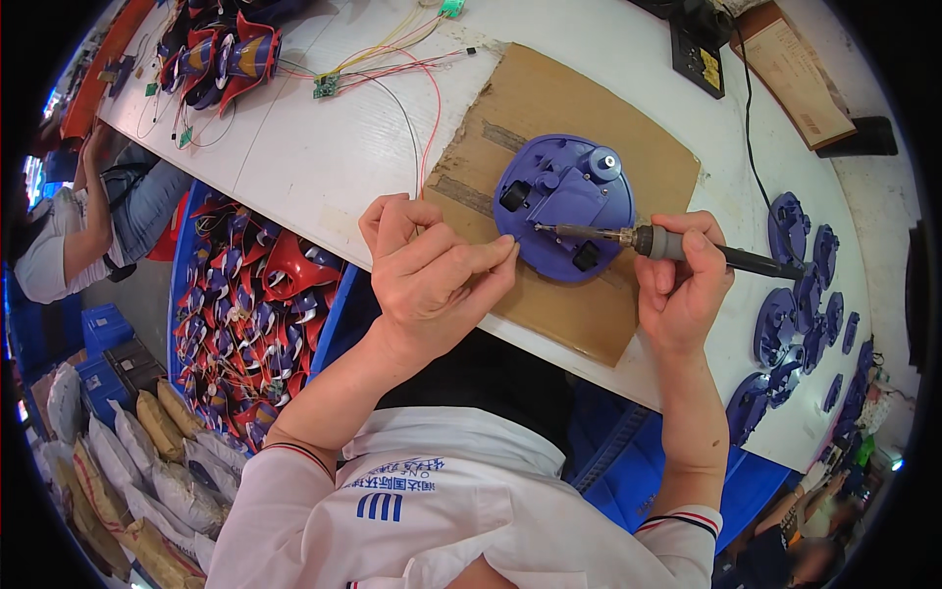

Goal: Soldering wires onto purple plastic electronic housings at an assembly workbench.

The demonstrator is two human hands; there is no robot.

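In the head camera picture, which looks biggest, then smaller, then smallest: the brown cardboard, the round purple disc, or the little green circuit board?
1. Brown cardboard
2. Round purple disc, lying on the cardboard
3. Little green circuit board; it lies farther away, yet is clearly smallest.

we see a row of purple discs point(800, 294) at far right, a bin of red-and-blue parts point(250, 314) at left, and loose wires point(392, 59) far off.

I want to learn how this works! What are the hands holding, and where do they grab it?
The right hand holds a soldering iron by its grey grip. The left hand pinches something too thin to identify at the purple round part.
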